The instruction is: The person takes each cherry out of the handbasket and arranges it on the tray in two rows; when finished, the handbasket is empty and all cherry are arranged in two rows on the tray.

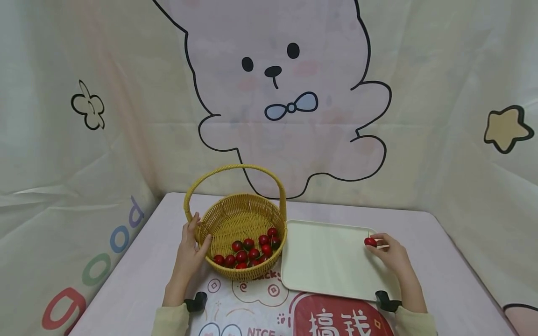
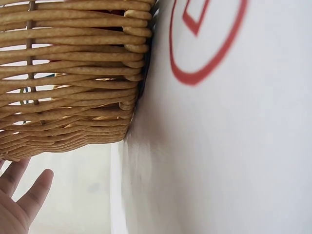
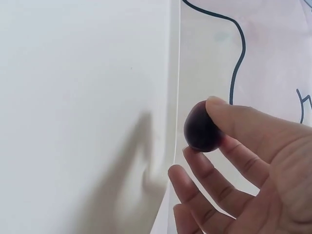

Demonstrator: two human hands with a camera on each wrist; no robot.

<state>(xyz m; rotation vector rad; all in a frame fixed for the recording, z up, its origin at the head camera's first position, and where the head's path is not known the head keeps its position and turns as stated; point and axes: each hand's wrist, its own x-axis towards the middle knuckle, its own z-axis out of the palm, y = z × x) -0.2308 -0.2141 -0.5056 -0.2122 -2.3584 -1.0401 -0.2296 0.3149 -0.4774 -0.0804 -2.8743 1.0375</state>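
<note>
A yellow wicker basket (image 1: pixel 244 210) with a tall arched handle stands on the table, and several dark red cherries (image 1: pixel 253 254) lie along its near side. At its left rim is my left hand (image 1: pixel 190 247), the thumb over the edge and the fingers outside near the handle's foot. The left wrist view shows the woven wall (image 2: pixel 73 87) close up, with two fingertips beside it. My right hand (image 1: pixel 392 254) pinches a single cherry (image 1: pixel 370 242) between thumb and fingers, above the right end of a cream tray (image 1: pixel 323 256). This cherry (image 3: pixel 202 127) looks dark in the right wrist view.
The tray lies just right of the basket. Under both, a white table (image 1: pixel 437 261) carries a printed mat with a red panel (image 1: pixel 340 317) at the front. Cloth walls with cartoon drawings, including a large bear (image 1: pixel 273 140), enclose the table at the back and sides.
</note>
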